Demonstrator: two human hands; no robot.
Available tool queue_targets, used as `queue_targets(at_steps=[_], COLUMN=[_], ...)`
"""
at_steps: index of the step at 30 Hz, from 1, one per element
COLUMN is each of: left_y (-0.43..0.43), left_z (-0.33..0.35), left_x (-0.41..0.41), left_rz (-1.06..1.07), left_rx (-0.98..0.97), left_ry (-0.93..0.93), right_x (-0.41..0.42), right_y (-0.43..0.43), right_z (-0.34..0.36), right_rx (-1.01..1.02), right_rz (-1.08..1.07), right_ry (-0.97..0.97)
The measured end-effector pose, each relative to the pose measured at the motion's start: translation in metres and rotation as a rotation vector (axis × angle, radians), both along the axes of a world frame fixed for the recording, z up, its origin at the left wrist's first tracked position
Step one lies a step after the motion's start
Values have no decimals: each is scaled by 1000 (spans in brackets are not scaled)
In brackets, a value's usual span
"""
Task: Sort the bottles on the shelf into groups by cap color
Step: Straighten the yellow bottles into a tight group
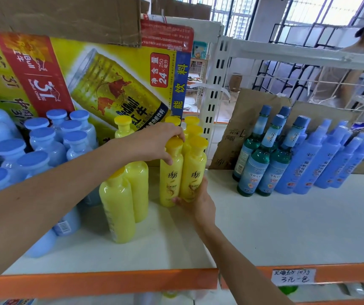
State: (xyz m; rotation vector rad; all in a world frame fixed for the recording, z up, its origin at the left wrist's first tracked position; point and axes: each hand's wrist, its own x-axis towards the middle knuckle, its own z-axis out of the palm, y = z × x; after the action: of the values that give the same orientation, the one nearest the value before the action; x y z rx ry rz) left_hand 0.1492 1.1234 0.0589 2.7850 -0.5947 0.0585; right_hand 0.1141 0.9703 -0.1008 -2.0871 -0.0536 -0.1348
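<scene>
head view: left hand grips the yellow-capped bottle at its neck, right hand curls round its base; keep it upright, slide snug against the yellow group.

Stock comprised yellow bottles with yellow caps, pale blue bottles with deeper blue caps, green glass bottles with blue caps and light blue labels, and solid blue spray bottles, on a white shelf edged in orange, backed by a yellow carton banded red and blue.
</scene>
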Motion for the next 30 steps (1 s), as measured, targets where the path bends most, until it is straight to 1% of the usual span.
queue_targets(at_steps=[7,16,20,24,26,30], left_y=[0,2,2,6,10,27], left_z=[0,-3,-5,0,5,18], left_x=[1,2,4,0,-4,-15], left_rz=[-32,-33,-31,-18,0,16], left_rx=[-12,-20,-22,-110,-173,-262], left_ry=[-16,-22,-13,40,56,9], right_x=[1,-4,-4,-7,-10,-16], right_y=[0,2,-2,-9,-15,-25], right_z=[2,5,7,22,34,59], right_rx=[-52,7,-6,1,-48,-238], right_rz=[-10,10,30,39,54,18], right_ry=[7,19,6,-12,-54,-176])
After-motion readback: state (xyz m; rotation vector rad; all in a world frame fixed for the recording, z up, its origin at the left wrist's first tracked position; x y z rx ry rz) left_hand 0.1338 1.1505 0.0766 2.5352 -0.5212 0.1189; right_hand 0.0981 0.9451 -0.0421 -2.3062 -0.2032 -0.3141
